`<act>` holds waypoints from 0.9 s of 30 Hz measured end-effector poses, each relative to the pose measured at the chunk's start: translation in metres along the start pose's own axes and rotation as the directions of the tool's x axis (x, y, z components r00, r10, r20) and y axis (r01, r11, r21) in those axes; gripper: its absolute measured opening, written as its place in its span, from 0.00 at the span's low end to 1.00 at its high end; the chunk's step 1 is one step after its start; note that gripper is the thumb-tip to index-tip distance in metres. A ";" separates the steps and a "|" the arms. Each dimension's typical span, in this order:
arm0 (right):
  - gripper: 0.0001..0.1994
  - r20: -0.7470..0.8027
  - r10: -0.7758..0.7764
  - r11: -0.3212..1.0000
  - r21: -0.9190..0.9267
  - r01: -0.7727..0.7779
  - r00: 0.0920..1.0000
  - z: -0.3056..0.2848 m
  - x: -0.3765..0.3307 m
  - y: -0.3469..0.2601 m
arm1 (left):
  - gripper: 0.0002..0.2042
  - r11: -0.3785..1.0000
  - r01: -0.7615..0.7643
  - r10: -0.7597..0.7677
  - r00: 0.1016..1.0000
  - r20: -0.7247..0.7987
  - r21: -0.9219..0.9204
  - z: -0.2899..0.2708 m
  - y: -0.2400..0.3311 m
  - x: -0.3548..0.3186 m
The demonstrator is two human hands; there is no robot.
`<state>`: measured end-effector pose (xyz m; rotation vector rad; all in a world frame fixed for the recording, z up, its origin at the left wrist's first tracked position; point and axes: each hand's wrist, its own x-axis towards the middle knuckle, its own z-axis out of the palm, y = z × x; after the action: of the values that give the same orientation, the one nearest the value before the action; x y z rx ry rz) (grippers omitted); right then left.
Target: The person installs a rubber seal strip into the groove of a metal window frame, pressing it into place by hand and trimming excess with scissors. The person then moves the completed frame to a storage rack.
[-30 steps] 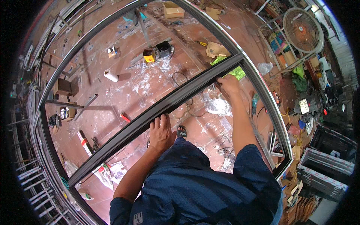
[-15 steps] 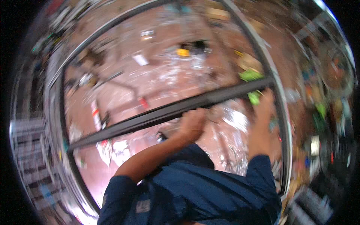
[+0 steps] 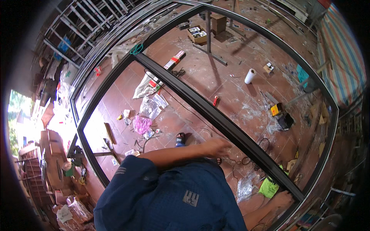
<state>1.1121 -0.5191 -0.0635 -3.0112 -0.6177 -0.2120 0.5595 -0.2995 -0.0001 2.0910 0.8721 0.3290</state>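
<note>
Reddish tiled workshop floor (image 3: 231, 77), dusty and streaked with white, strewn with offcuts and wrappers from edge to edge. Stacked metal grilles (image 3: 77, 23) along the far left edge, a striped tarpaulin (image 3: 343, 57) along the right.

Raised over the floor and filling most of the view, a large dark metal frame (image 3: 92, 111), rectangular, bowed only by the lens. Across it, from the far left corner down to the near right corner, a dark crossbar (image 3: 200, 106): long, straight, matt grey-black, flat-faced with a lighter stripe along one edge, a loop of green cord (image 3: 136, 49) at its far end.

Left hand (image 3: 217, 147) laid palm down on the middle of the crossbar, arm stretched out from a blue sleeve; fingers draped over the top face, but whether closed round the underside, impossible to tell. Right hand (image 3: 283, 198) down at the near right corner, fingers curled tight on the crossbar just where it meets the frame. Hands well apart along the bar, probably to steady its length with one and control the joint with the other.

Under the bar near the right hand, a bright green bag (image 3: 268, 188) and crumpled clear plastic (image 3: 244, 188). Beyond the bar, a white roll (image 3: 250, 76), a yellow-and-black tool (image 3: 275, 109) and a red-handled tool (image 3: 215, 101), all apart from the frame, seemingly within reach rather than tidied. Toward the left edge, a pink plastic bag (image 3: 142, 124); at the far edge, an open cardboard box (image 3: 197, 34). Just beside the left forearm, a sandalled foot (image 3: 180, 138).
</note>
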 end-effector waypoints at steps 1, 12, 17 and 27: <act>0.25 0.029 -0.057 0.998 -0.009 0.057 0.998 -0.006 -0.029 -0.026 | 0.24 0.984 0.178 -0.178 0.984 -0.027 -0.012 -0.025 -0.020 -0.025; 0.39 0.042 -0.810 0.585 0.125 0.801 0.585 -0.100 -0.361 -0.345 | 0.20 0.673 0.611 -0.739 0.542 -0.400 -0.417 -0.160 -0.273 -0.230; 0.34 -0.055 -0.976 0.187 0.276 0.943 0.210 -0.134 -0.459 -0.475 | 0.21 0.604 0.610 -0.796 0.491 -0.354 -0.513 -0.206 -0.319 -0.258; 0.29 0.053 -0.973 -0.162 0.535 0.829 -0.224 -0.203 -0.551 -0.676 | 0.21 0.545 0.498 -0.831 0.432 -0.352 -0.675 -0.233 -0.340 -0.286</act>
<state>0.3187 -0.1297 0.0783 -1.3582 -2.6105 0.5876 0.0745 -0.2142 -0.0995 0.9447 1.7884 0.7452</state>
